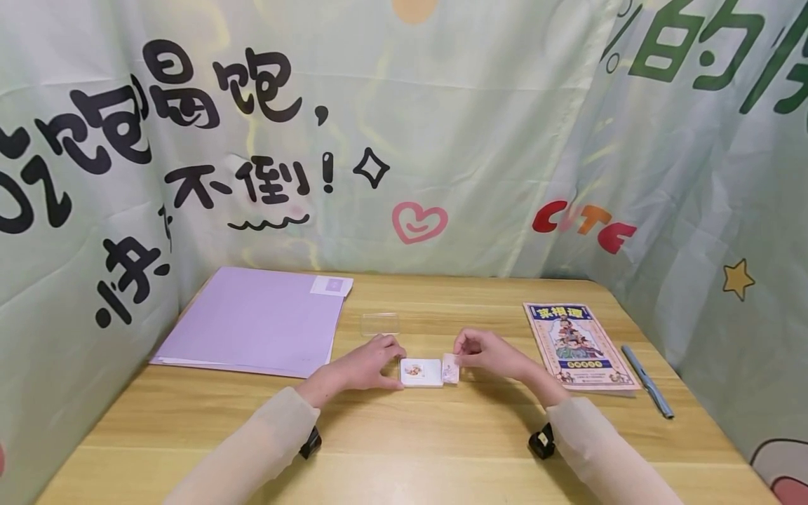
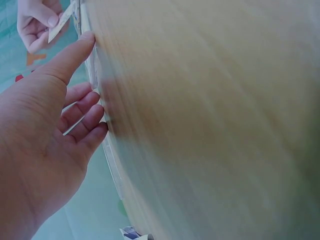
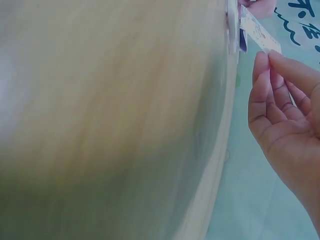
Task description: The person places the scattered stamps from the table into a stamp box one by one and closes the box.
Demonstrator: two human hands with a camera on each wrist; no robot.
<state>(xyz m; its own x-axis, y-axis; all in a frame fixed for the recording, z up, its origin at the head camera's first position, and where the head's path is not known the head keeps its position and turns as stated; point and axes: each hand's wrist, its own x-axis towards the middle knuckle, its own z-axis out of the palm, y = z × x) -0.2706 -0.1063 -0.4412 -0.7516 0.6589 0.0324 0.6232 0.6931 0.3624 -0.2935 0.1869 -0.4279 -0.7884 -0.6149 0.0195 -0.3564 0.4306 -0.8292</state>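
Filling the near part of the scene, a pale wood table with long streaks of grain runs back under two beige sleeves. Near its middle, the left hand holds the left end of a flat white case, thumb at the near corner and fingertips at the far one, the gap between them narrow. The right hand pinches a small card between thumb and forefinger at the case's right end. The card is pale pink-white with faint printing and tilts up off the table; whether it touches the case I cannot tell. The case is a low rectangle with a small reddish picture toward its left side. To the right lie a blue-grey pen and a pink printed booklet. Farther back are a clear rectangular piece and, leftward, a lilac folder. Pale green cloth encloses the table, printed with black and green characters, a pink heart and a yellow star.
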